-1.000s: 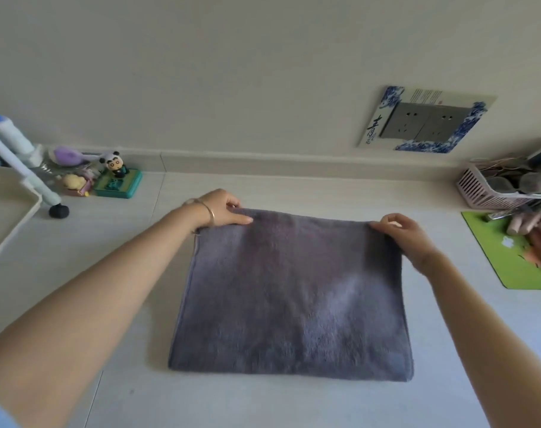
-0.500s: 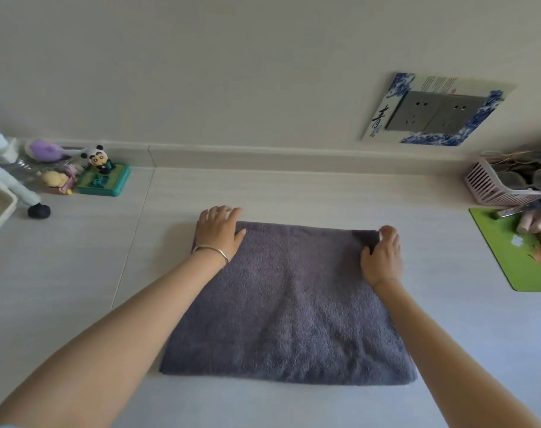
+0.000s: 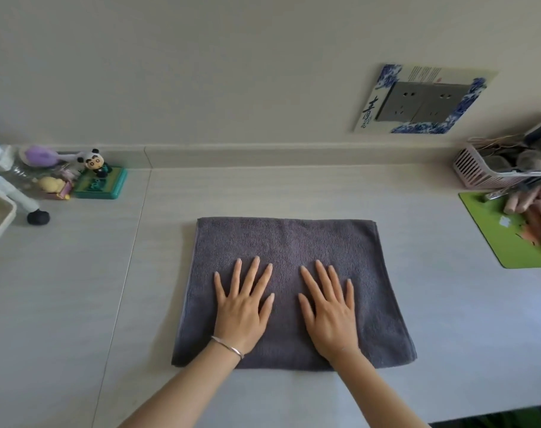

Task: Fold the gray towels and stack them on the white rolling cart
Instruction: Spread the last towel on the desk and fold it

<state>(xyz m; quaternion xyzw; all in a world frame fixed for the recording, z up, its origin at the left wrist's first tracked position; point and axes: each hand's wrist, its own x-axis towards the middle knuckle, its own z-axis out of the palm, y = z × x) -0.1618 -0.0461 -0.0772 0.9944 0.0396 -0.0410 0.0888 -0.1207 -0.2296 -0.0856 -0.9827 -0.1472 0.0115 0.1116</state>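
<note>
The gray towel (image 3: 293, 242) lies flat in a folded, roughly square shape on the pale counter (image 3: 77, 304), in the middle of the view, its far edge parallel to the wall. Both hands rest palm down on its near half, side by side and just apart.

The left hand (image 3: 241, 313) lies left of the towel's centre. Its 4 fingers (image 3: 253, 273) are straight and fanned out, pointing toward the wall, and the thumb angles inward toward the other hand. A thin silver bracelet (image 3: 227, 346) circles this wrist, near the towel's near edge. The right hand (image 3: 331, 316) mirrors it: its fingers (image 3: 323, 276) are straight and spread, flat against the cloth, with the thumb turned inward. Neither hand curls around or pinches any fabric; both only press on the top surface.

The white rolling cart (image 3: 6, 219) shows at the left edge, well apart from the towel: a corner of its tray and 1 leg ending in a black caster (image 3: 38, 217).

Against the wall on the left stand a panda figurine (image 3: 95, 163) on a green base and a purple brush (image 3: 42, 156). On the right sit a pink basket (image 3: 485, 171) and a green mat (image 3: 510, 233), and a double socket plate (image 3: 423, 101) is set in the wall above.
</note>
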